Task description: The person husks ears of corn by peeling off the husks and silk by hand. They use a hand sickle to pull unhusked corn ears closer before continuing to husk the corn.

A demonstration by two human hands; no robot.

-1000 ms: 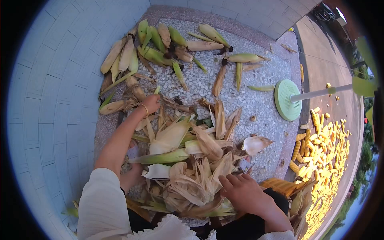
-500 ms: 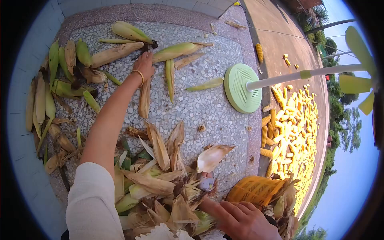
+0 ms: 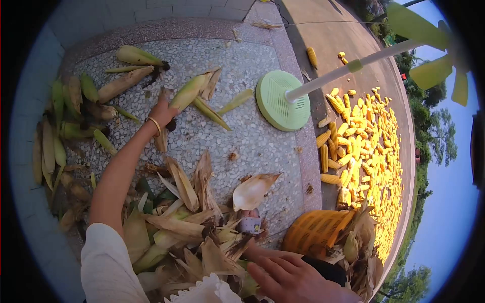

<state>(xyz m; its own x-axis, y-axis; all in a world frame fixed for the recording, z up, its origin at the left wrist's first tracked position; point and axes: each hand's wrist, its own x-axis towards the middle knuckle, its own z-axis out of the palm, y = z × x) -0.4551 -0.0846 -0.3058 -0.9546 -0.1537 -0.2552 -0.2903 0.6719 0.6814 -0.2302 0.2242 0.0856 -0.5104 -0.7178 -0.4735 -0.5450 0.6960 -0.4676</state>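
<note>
My left hand, with a bracelet at its wrist, is closed on the dark silk end of an ear of corn still in its pale green husk. Part of the fingers is hidden behind the hand. Loose husk pieces lie beside and under that ear. At the bottom, my right hand holds nothing, its fingers extended and slightly apart. Left of it spreads a heap of dry husks. A pale curved husk leaf stands out above a small greyish printed item that I cannot make out.
More unhusked ears are piled along the left by the tiled wall. A fan's round green base stands at the ledge edge. An orange basket with husks sits lower right. Beyond lie many husked yellow cobs.
My left hand has drawn the ear of corn toward me and off its earlier spot. The view has shifted, so the fan and cobs appear further left. My right hand stays low in view.
</note>
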